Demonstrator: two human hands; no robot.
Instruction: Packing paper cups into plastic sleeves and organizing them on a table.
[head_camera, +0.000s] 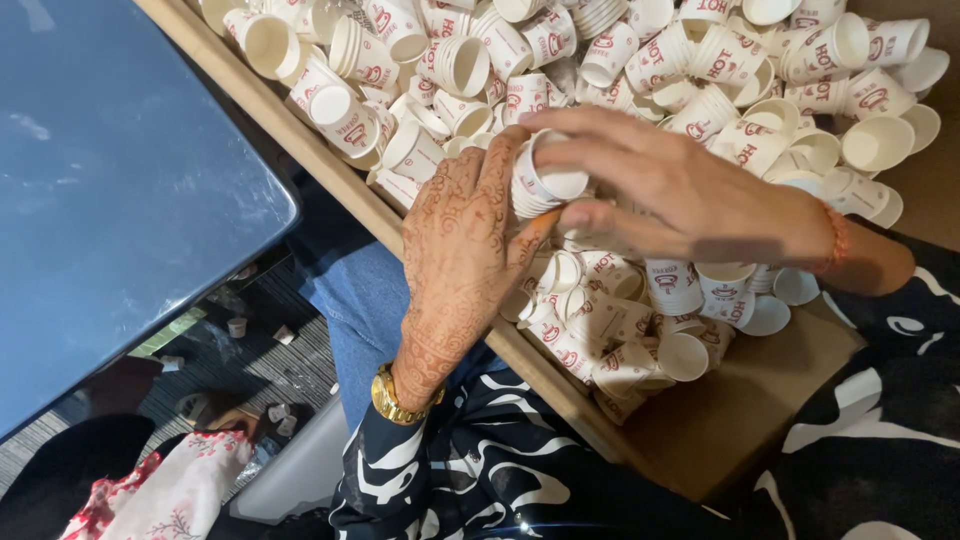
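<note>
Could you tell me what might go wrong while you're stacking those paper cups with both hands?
The stack of cups is pinched between the left hand and the right hand; squeezing could crush the thin rims. The loose pile is heaped high, so a nudge might send cups tumbling. Some cups already lie on the floor past the tray edge, and more could roll off there.
</note>
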